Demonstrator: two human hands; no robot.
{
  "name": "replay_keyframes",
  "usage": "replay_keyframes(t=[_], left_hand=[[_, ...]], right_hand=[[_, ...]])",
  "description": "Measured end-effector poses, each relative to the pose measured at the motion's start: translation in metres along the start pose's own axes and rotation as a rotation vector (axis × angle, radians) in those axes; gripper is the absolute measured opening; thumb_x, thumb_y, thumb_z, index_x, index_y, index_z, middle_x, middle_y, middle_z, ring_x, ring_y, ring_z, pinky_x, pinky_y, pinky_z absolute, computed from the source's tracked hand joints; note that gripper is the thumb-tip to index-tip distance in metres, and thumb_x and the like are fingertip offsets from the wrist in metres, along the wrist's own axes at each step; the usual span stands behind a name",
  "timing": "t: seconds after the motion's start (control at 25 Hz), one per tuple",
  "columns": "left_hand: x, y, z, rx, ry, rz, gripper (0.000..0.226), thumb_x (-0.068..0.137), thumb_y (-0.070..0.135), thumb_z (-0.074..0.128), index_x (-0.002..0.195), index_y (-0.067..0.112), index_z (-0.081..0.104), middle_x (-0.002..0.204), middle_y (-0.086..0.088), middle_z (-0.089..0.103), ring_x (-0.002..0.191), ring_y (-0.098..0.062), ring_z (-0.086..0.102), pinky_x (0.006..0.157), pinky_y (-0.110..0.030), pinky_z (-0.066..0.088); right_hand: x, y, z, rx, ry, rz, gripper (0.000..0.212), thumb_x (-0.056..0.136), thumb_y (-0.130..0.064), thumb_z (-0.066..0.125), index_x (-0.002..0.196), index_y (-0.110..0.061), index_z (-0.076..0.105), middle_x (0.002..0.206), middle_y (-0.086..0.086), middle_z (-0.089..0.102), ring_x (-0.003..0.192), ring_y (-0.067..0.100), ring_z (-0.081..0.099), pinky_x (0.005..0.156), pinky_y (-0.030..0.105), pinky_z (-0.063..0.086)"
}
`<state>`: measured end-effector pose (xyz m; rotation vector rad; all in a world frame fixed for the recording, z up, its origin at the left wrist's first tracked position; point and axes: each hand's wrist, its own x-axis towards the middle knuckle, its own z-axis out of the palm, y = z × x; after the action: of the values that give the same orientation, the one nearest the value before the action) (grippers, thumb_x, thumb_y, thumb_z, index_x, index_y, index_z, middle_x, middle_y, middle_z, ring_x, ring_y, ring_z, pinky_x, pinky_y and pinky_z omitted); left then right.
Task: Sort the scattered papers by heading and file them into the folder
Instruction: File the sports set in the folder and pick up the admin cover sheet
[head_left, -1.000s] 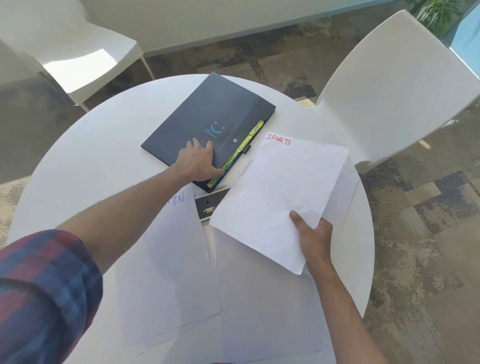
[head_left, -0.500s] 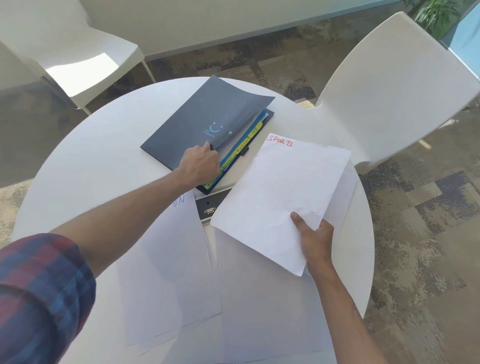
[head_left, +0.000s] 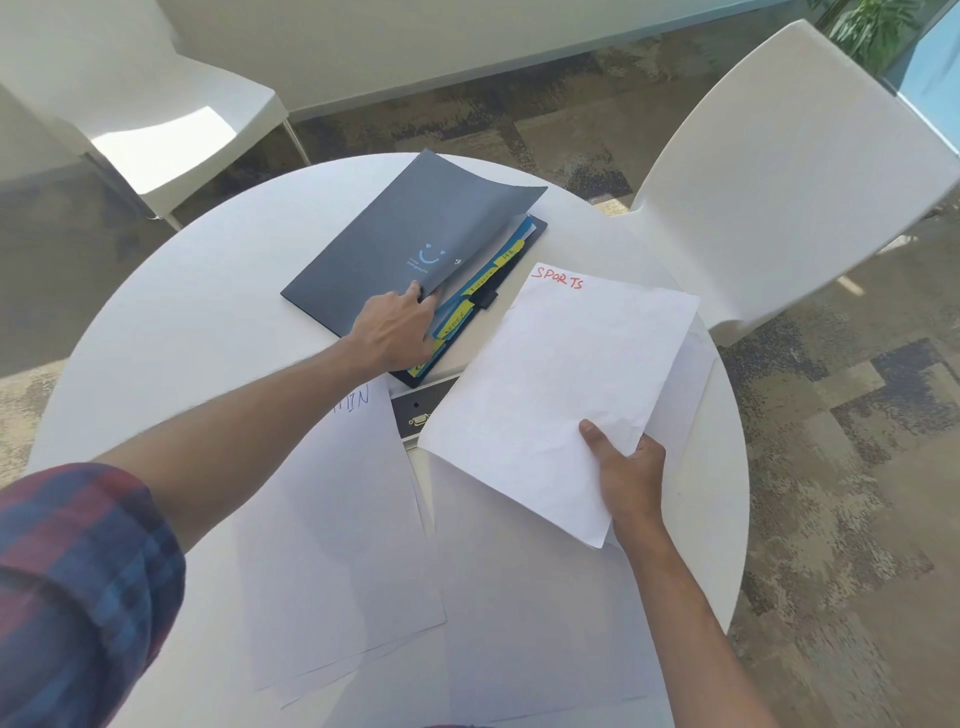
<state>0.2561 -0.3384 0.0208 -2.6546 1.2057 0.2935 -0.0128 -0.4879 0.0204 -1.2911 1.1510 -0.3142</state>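
Filing step: left hand (head_left: 392, 332) grip pinches folder (head_left: 395, 244) cover up at frame center, right hand (head_left: 631, 478) grip clamps SPORTS sheet (head_left: 561, 389); next, probably find matching tab & slide in.

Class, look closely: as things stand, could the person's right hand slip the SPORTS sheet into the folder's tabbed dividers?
Probably yes. The left hand lifts the folder's cover, baring the yellow tabs. The right hand holds the SPORTS sheet just beside them, nothing between.
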Motion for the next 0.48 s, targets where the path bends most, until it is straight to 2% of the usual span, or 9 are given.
replay_keyframes(t=[0.16, 0.36, 0.48], left_hand=[[0.001, -0.009, 0.001, -0.008, -0.004, 0.049, 0.066, 0.093, 0.027, 0.04, 0.154, 0.011, 0.021, 0.127, -0.013, 0.052, 0.063, -0.022, 0.049, 0.049, -0.026, 0.033], [0.007, -0.019, 0.0, -0.009, -0.041, 0.086, 0.067, 0.099, 0.034, 0.04, 0.157, 0.015, 0.013, 0.146, -0.012, 0.045, 0.071, -0.022, 0.055, 0.055, -0.028, 0.043], [0.007, -0.017, 0.002, 0.033, -0.039, 0.093, 0.066, 0.099, 0.028, 0.037, 0.157, 0.015, 0.009, 0.139, -0.015, 0.047, 0.07, -0.021, 0.053, 0.054, -0.03, 0.044]], right_hand=[[0.0, -0.001, 0.002, -0.004, -0.006, -0.003, 0.005, 0.088, -0.018, 0.075, 0.083, -0.019, 0.073, 0.083, -0.006, 0.076, 0.077, 0.012, 0.073, 0.071, 0.03, 0.058], [-0.001, -0.001, 0.003, -0.005, -0.008, -0.006, 0.005, 0.087, -0.018, 0.076, 0.083, -0.018, 0.073, 0.08, -0.007, 0.075, 0.072, 0.008, 0.073, 0.066, 0.027, 0.057], [-0.001, -0.002, 0.002, -0.007, -0.002, -0.01, 0.006, 0.087, -0.018, 0.076, 0.082, -0.018, 0.073, 0.079, -0.008, 0.075, 0.07, 0.007, 0.072, 0.064, 0.025, 0.055]])
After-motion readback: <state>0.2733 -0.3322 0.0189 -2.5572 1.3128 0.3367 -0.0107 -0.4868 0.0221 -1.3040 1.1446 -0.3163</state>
